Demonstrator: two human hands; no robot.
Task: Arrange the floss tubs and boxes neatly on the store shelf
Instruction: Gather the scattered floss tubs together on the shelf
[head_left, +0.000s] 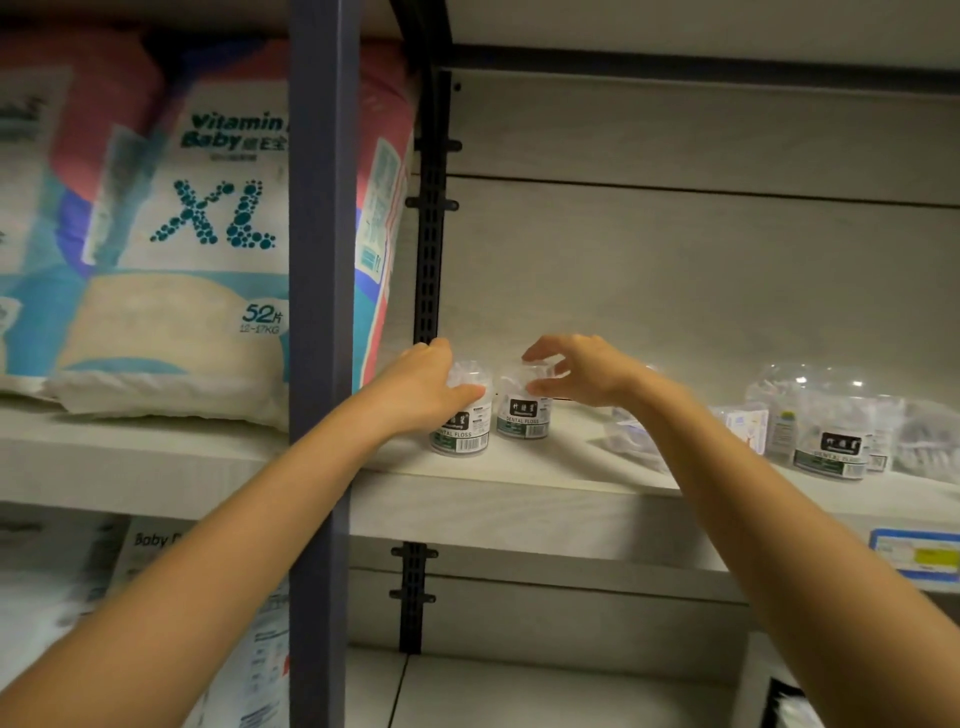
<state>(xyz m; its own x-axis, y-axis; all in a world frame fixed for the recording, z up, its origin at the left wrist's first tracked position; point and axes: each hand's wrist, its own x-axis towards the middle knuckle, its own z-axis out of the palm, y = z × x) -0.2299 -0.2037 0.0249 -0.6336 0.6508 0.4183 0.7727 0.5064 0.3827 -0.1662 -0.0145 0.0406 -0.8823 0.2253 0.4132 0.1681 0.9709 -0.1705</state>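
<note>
Two clear floss tubs with green "DENTAL FLOSS" labels stand side by side near the left end of the pale shelf (519, 499). My left hand (423, 387) wraps around the left tub (465, 434). My right hand (576, 371) hovers at the lid of the right tub (522, 418), fingers spread, thumb near its side. Further right stands a bigger floss tub (831, 441) among clear packets (631, 434) and a small white box (745, 423).
Large diaper packs (171, 234) fill the bay to the left, behind a dark upright post (322, 260). A black slotted rail (431, 208) runs up the back panel. A blue price tag (917, 556) sits on the shelf's front edge. A lower shelf lies beneath.
</note>
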